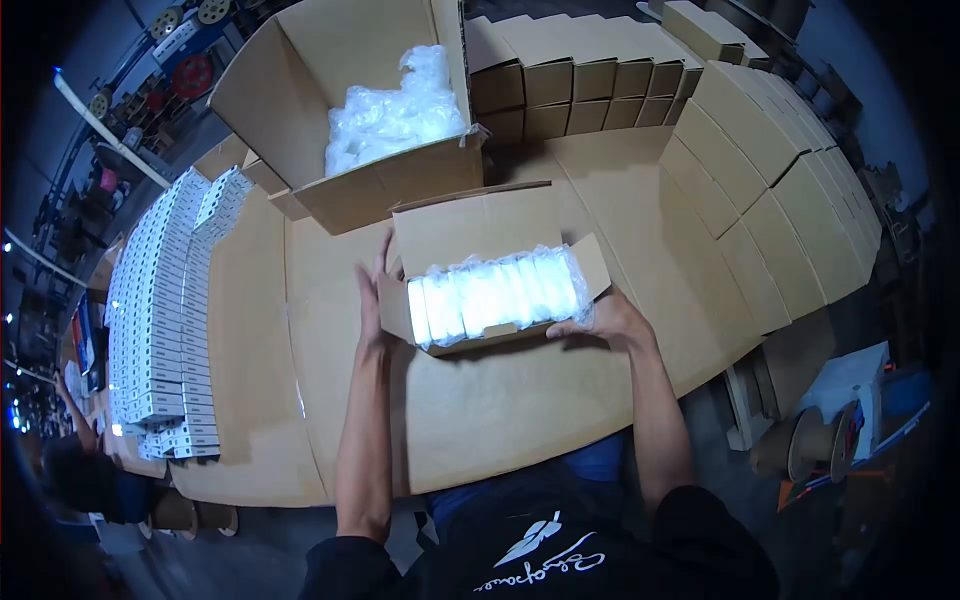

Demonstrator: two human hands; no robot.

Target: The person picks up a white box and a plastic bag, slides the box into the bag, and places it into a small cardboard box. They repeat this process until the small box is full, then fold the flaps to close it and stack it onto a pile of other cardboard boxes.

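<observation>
In front of me on the table stands an open cardboard box, its back flap raised and its side flaps spread outward. A row of white items wrapped in bubble wrap fills it. My left hand is at the box's left side, fingers stretched up and apart beside the left flap. Around the front right corner, my right hand grips the box. Its thumb lies along the front edge by the wrap, and the other fingers are partly hidden behind the right flap.
Behind the box, a large open carton holds loose bubble wrap. Stacked small white boxes line the table's left side. Closed brown boxes stand at the back, and more brown boxes at the right. Cardboard covers the table.
</observation>
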